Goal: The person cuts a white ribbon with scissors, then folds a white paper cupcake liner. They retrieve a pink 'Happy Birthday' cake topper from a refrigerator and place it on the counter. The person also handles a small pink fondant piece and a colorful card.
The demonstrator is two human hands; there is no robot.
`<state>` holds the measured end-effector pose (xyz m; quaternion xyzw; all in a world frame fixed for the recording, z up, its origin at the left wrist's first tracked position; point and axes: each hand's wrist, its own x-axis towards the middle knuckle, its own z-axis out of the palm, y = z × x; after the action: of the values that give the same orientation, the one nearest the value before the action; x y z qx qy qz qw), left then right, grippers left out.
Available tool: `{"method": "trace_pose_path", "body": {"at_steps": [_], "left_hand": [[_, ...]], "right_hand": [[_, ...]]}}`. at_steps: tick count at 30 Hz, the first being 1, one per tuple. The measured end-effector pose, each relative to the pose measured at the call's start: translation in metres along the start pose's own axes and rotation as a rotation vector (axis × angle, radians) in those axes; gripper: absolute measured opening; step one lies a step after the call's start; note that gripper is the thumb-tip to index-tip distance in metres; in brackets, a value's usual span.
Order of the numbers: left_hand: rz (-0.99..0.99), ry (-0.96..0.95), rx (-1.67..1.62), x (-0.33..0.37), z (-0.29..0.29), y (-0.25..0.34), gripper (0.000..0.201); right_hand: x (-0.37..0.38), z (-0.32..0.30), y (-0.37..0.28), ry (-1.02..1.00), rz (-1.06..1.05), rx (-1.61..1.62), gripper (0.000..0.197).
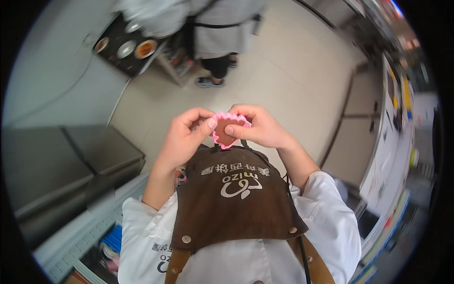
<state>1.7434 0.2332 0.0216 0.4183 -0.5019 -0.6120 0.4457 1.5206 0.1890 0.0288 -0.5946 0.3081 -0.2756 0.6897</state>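
Note:
A pink cookie cutter (224,146) with a wavy edge is held up in front of my brown apron. Flat brown dough or chocolate (223,128) fills it; I cannot tell which. My left hand (187,132) grips the cutter's left side, thumb at the rim and fingers curled behind. From the other side my right hand (261,125) holds it too, its thumb pressed onto the brown filling. The fingers behind the cutter are partly hidden.
At the far left, a dark table (113,42) carries several plates, one with reddish food (145,48). A person in a pale coat (220,33) stands beside it. Dark cabinets (75,161) stand at my left, and a long white counter (380,142) runs along the right.

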Motion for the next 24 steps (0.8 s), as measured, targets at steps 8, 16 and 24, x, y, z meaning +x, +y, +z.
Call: {"method": "trace_pose_path", "body": {"at_steps": [8,16,24], "left_hand": [[-0.206,-0.562,-0.060,0.156,0.191,0.018,0.023],[-0.232,-0.997,-0.030,0.280,0.342,-0.019,0.020],[-0.366,-1.397,-0.062,0.381,0.547,-0.061,0.018]], "right_hand": [[-0.146,-0.132,-0.007,0.668,-0.124,0.463,0.026],[-0.229,-0.235,0.006,1.017,-0.228,0.530,0.027],[-0.338,-0.353,0.005,1.394,-0.261,0.532,0.028]]}}
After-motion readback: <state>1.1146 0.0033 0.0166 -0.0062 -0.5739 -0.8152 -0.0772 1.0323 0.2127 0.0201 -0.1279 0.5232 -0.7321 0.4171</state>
